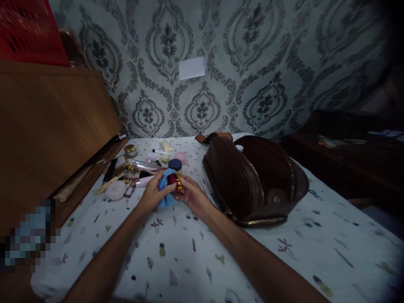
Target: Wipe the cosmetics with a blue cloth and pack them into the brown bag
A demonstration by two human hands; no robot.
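Note:
A small dark red jar (172,180) with a gold lid (179,182) is held between both hands over the patterned sheet. My left hand (154,193) presses a blue cloth (166,199) around the red side of the jar. From the right, the fingers of my right hand (193,194) close on the gold lid. Just behind the hands sit a dark blue round container (174,164) and a pink rounded item (181,158). Several cosmetics lie to the left, among them a pale pink compact (116,190), a silver tube (147,165) and a gold-lidded jar (130,150).
An open brown leather bag (235,181) stands on the sheet (189,261) at right, with a white lid (239,148) showing at its opening. A wooden cabinet (53,126) borders the left side, a red basket (31,33) on top. Patterned wallpaper rises behind.

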